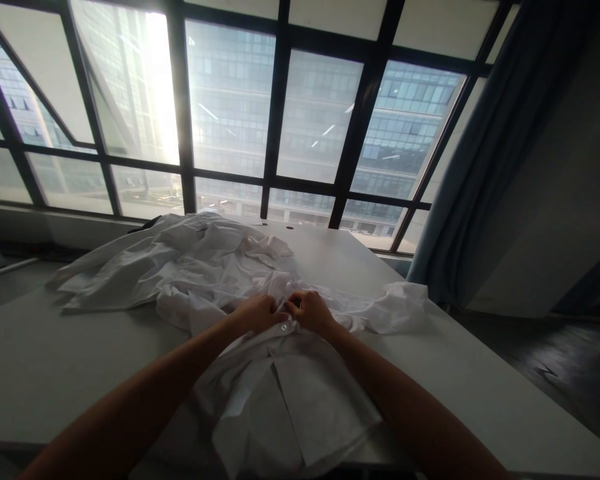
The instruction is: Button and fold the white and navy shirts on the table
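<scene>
A white buttoned shirt [325, 393] lies spread over the table, its lower part towards me and one sleeve [400, 307] stretched out to the right. My left hand [260, 313] is closed, its fingers pinching the shirt's front. Close beside it, my right hand [307, 310] is closed too, thumb and finger pressed together on the same strip of cloth. A small button [285, 327] shows just below the fingertips. Below the hands the front edges part in a narrow gap. What exactly lies between the fingertips is hidden.
More crumpled white cloth [190, 260] is heaped behind the hands to the left. The white table [480, 380] reaches towards a large window [230, 100] with dark frames. A blue curtain [480, 167] hangs at the right, beyond the table's slanting edge.
</scene>
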A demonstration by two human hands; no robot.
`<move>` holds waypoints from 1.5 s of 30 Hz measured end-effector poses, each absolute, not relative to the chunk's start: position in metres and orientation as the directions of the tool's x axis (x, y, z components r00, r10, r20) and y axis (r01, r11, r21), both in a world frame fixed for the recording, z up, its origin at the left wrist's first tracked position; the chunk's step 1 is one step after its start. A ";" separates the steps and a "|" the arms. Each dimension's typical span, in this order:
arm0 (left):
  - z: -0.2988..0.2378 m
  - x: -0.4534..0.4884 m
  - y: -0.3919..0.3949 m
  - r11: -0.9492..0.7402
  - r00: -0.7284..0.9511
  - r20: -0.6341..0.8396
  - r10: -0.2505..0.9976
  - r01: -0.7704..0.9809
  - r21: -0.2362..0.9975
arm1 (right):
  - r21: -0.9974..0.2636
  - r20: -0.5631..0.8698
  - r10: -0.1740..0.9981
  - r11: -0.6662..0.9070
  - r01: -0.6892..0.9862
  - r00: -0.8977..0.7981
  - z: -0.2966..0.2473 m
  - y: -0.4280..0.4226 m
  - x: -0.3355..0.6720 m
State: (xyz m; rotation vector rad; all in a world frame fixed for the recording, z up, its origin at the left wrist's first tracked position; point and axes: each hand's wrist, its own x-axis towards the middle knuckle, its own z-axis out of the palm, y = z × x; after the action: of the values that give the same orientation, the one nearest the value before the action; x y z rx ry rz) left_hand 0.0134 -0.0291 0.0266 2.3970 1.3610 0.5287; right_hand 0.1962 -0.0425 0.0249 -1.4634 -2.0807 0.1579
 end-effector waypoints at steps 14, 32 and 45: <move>0.015 0.001 -0.001 -0.393 0.360 0.218 0.907 0.538 0.746 | -0.385 0.602 0.790 0.414 0.825 -0.116 0.038 -0.057 0.185; 0.033 0.013 -0.030 -0.519 0.429 0.319 0.845 0.511 0.685 | -0.894 0.116 0.992 0.123 0.432 -0.043 0.020 -0.054 0.181; 0.032 0.016 -0.028 -0.452 0.392 0.267 0.880 0.525 0.721 | -0.970 0.127 0.988 0.142 0.197 -0.086 0.019 -0.048 0.186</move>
State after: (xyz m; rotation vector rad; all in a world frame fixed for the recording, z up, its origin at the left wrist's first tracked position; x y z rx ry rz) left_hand 0.0155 -0.0281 0.0316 2.1196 1.1993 0.8719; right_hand 0.1862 -0.0481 0.0189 -1.2175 -1.4739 1.0567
